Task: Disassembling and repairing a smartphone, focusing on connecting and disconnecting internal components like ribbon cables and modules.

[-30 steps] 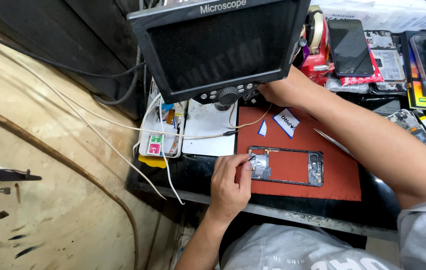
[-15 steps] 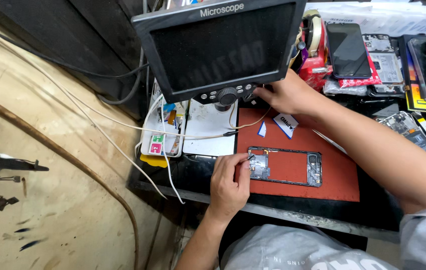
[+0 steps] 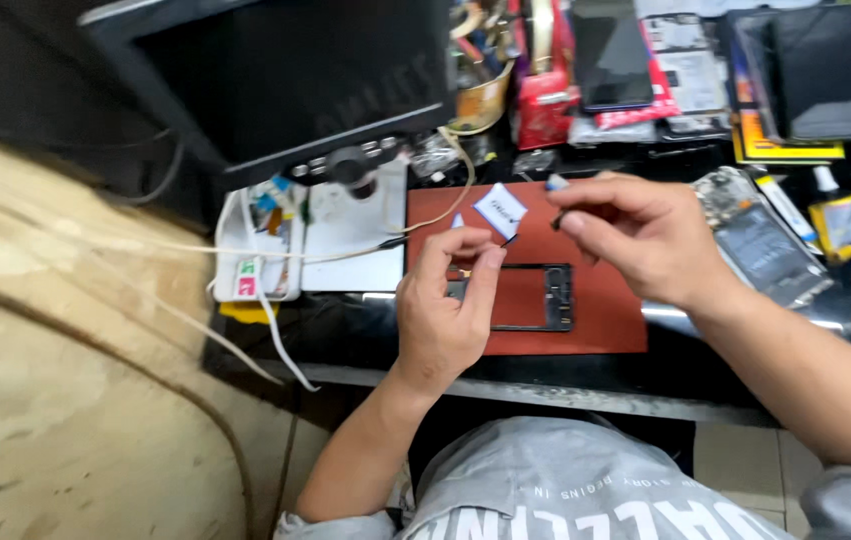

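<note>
- Left hand point(image 3: 442, 315): fingers curled, fingertips resting on the left end of the phone frame point(image 3: 525, 297).
- Right hand point(image 3: 645, 235): pinched narrowly on a small dark part point(image 3: 556, 219) (too small to identify).
- Phone frame: flat on the red mat point(image 3: 605, 300), long axis left-to-right.

A dark counter point(image 3: 565, 385) with a pale front edge stands over a tan floor point(image 3: 75, 420), blurred and streaked. Beyond the counter's left end the wall point(image 3: 35, 80) is dark. Light glints on the glossy counter top at right.
</note>
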